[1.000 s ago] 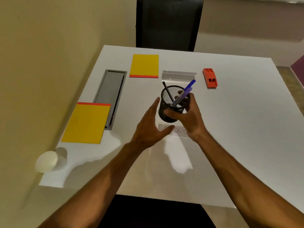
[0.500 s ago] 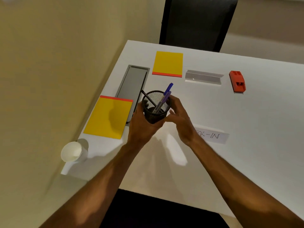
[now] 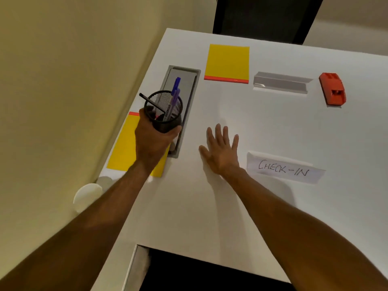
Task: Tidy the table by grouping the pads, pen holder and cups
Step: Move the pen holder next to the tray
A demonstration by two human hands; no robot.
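My left hand (image 3: 154,141) grips the black mesh pen holder (image 3: 165,114) from below and holds it above the grey cable tray, near the table's left edge. Purple and black pens stand in the holder. A yellow pad (image 3: 123,148) with a red strip lies under my left wrist, partly hidden. A second yellow pad (image 3: 227,63) lies farther back. A white paper cup (image 3: 87,196) stands at the near left corner, partly behind my left forearm. My right hand (image 3: 220,148) hovers flat with fingers spread over the table's middle, holding nothing.
A grey recessed cable tray (image 3: 189,87) runs along the left side of the white table (image 3: 273,127). A clear sign stand (image 3: 281,82) and a red stapler (image 3: 332,89) lie at the back right. A "CHECK-IN" paper sign (image 3: 284,168) sits right of my right hand. A dark chair (image 3: 262,17) stands behind.
The pen holder passed from my right hand to my left, which carried it leftward over the cable tray. My right hand let go and now spreads flat over the table.
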